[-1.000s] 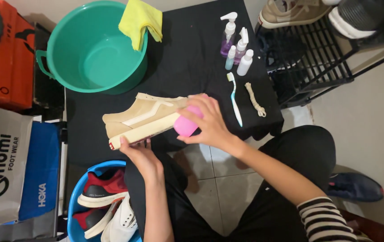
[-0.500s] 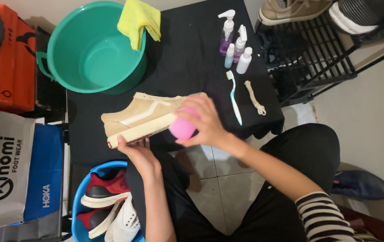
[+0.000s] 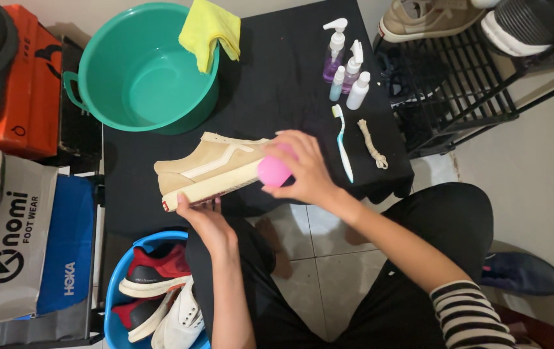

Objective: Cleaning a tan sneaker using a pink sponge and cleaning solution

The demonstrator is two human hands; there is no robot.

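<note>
A tan sneaker (image 3: 206,167) with a white stripe lies on its side above the black cloth-covered table (image 3: 277,84). My left hand (image 3: 204,220) grips its white sole edge from below. A round pink sponge (image 3: 273,170) is pressed against the shoe's heel end, and my right hand (image 3: 304,169) is wrapped around it.
A green basin (image 3: 141,71) with a yellow cloth (image 3: 211,32) on its rim sits at the table's back. Several spray bottles (image 3: 345,64), a blue toothbrush (image 3: 341,142) and a coiled lace (image 3: 372,143) lie to the right. A blue tub of shoes (image 3: 154,291) stands below left, a black shoe rack (image 3: 464,77) at right.
The pink sponge and my right hand have shifted slightly along the shoe's heel end. The shoe stays held in about the same spot.
</note>
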